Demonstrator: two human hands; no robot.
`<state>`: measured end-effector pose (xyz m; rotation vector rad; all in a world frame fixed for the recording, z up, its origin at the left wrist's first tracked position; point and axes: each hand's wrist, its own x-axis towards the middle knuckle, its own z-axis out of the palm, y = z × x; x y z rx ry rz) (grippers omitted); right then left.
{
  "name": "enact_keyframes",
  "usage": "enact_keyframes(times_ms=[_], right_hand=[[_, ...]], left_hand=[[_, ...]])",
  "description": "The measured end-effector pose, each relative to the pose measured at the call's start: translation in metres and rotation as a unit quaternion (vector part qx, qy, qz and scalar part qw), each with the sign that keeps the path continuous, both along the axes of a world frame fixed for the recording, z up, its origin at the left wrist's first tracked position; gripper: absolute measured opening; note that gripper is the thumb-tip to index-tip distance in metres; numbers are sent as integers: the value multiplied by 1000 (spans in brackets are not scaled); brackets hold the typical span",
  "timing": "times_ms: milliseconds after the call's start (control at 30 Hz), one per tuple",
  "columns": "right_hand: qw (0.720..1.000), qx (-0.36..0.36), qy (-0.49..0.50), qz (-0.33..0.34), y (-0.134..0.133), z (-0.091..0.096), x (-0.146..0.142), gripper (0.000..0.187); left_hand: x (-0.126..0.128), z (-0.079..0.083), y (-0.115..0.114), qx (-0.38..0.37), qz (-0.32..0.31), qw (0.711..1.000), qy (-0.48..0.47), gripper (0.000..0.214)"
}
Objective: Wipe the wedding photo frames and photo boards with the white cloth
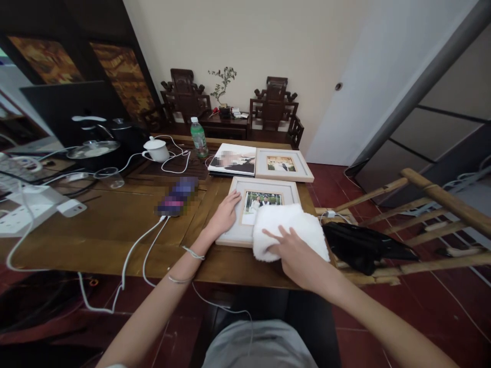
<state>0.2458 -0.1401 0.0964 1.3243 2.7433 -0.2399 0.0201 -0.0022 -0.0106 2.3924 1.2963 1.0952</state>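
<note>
A picture frame (229, 231) with a pale wooden border and a photo of two people lies flat near the table's front edge. My left hand (224, 214) is closed on its left edge, with the fingers over the border. In my right hand (293, 253) is a folded, fluffy white towel (286, 222), pressed over the lower right part of the frame. The towel hides that corner and part of the photo. Behind them, a second picture frame (303, 162) lies beside a photo album (245, 153) with a white cover.
A phone (174, 199) with white cables lies left on the table (126, 250). Farther back stand a green-labelled bottle (198, 138), a lidded white cup (156, 151) and a clear plastic cup (111, 178). A power strip (28, 209) is far left. A bamboo rack (368, 204) holding a black bag (356, 245) stands right.
</note>
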Motion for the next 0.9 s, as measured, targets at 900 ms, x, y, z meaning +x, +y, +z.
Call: enact_keyframes(times_ms=[900], right_hand=[[999, -41, 14, -17, 48, -9, -9, 58]], left_hand=[[-2, 3, 0, -6, -14, 1000, 7, 46]])
